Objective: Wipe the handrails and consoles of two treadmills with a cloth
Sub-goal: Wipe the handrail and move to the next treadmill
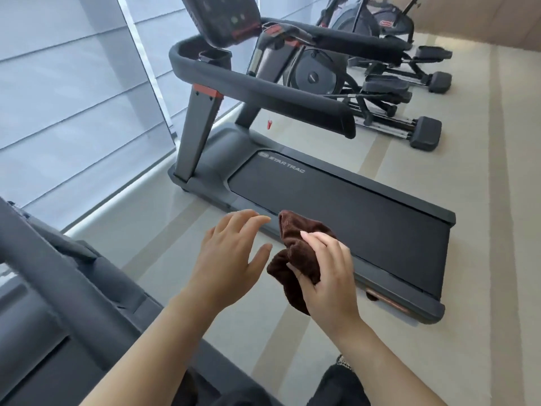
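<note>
A dark brown cloth (298, 244) is bunched in my right hand (328, 276), held in the air over the floor in front of me. My left hand (231, 253) hovers just left of the cloth with its fingers spread and nothing in it. Ahead stands a dark grey treadmill (336, 200) with its near handrail (263, 89), far handrail (345, 39) and console (222, 19) at the top of the view. A second treadmill (58, 288) fills the lower left, with a thick handrail (32, 250) running diagonally beside my left arm.
An elliptical trainer (380, 92) and another machine stand behind the far treadmill. A window with pale blinds (73, 98) runs along the left. A strip of beige floor (292, 332) lies between the two treadmills. A red safety clip (269, 123) dangles from the console.
</note>
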A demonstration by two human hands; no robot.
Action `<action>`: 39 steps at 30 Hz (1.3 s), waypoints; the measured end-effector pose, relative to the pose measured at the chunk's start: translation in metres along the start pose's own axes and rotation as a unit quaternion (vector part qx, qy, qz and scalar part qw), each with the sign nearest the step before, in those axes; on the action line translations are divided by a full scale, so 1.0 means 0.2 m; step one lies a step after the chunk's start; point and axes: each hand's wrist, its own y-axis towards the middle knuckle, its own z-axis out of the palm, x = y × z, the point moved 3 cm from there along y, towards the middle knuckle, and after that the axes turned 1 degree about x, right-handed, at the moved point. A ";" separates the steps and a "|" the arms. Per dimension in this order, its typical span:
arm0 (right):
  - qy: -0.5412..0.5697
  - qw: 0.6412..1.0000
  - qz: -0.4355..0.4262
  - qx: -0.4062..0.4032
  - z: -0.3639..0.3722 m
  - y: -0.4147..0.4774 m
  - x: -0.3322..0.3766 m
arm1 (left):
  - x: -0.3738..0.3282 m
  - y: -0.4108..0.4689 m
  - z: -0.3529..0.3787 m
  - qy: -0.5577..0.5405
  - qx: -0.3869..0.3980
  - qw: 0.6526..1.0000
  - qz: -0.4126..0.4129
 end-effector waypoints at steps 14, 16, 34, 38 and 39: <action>0.097 0.993 -0.047 0.055 -0.01 0.32 -1.20 | -0.41 0.53 0.84 0.043 -0.028 0.986 -0.156; 0.093 0.993 -0.038 0.062 -0.04 0.31 -1.28 | -0.45 0.58 0.90 0.034 -0.023 0.987 -0.157; 0.046 0.996 -0.037 0.063 0.04 0.68 -1.55 | -0.29 1.02 1.16 -0.009 -0.009 0.992 -0.128; 0.050 0.997 -0.028 0.059 -0.03 0.77 -1.67 | -0.41 1.17 1.22 -0.008 -0.001 0.993 -0.114; 0.051 0.997 -0.026 0.059 -0.06 0.78 -1.72 | -0.46 1.21 1.24 -0.006 0.000 0.994 -0.108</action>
